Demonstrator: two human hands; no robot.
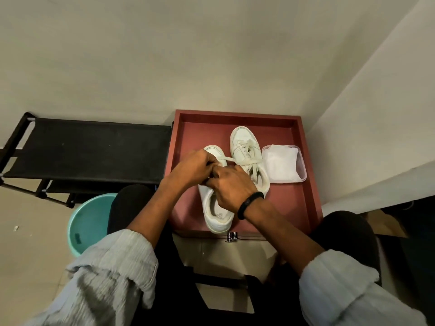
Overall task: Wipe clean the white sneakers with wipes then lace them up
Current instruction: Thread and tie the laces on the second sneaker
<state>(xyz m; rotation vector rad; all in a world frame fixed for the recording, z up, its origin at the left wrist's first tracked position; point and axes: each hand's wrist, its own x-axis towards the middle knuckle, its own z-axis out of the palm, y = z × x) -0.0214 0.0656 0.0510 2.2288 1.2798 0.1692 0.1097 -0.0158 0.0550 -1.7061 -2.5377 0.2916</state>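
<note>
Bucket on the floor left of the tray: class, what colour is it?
The bucket is pale teal, seen best in the head view.

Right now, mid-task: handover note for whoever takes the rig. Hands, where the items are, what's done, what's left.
Left hand: pinches a lace over the near sneaker.
Right hand: fingers curled at the same spot; what its grip holds is hidden.
Both sneakers lie in the red tray; the far sneaker is beside the wipes box.
Done: far sneaker shows lacing, ends loose. Whether wiping is done cannot be told.
Left: finish lacing the near sneaker.
</note>
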